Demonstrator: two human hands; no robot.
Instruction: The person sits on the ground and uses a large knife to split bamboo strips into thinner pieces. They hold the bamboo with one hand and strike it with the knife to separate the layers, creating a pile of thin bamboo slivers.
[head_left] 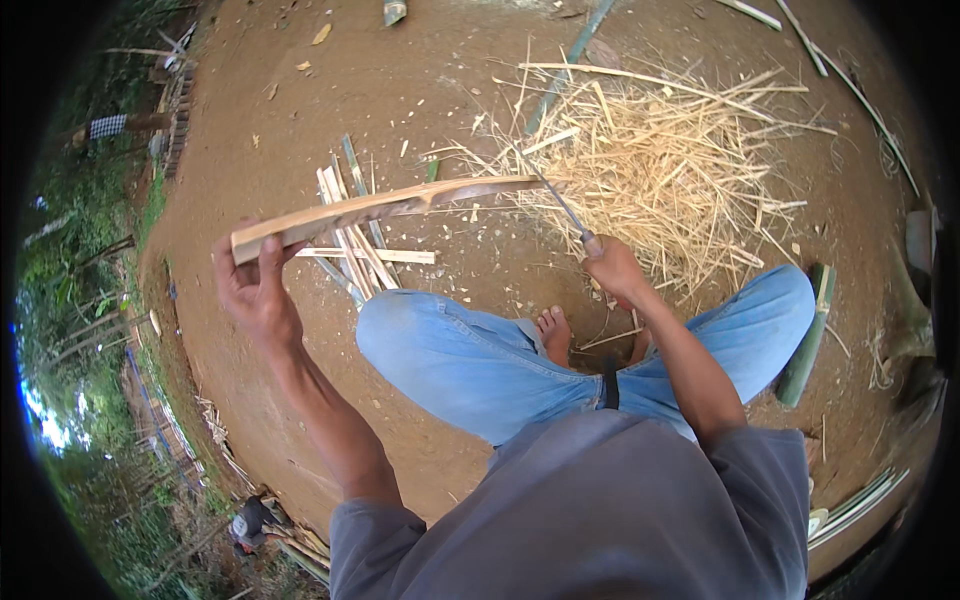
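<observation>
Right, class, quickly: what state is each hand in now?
Left hand: closed on one end of a long wooden piece.
Right hand: closed, holding a knife.

Head cam, L fisheye, facing dn, nr hands (614,268), wide FOV

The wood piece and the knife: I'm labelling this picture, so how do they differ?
The wood piece is pale tan; the knife has a dark blade. The wood piece is longer and thicker than the knife's slim blade. The left hand grips the wood piece near one end; the right hand grips the knife by its handle. Both are long and narrow.
</observation>
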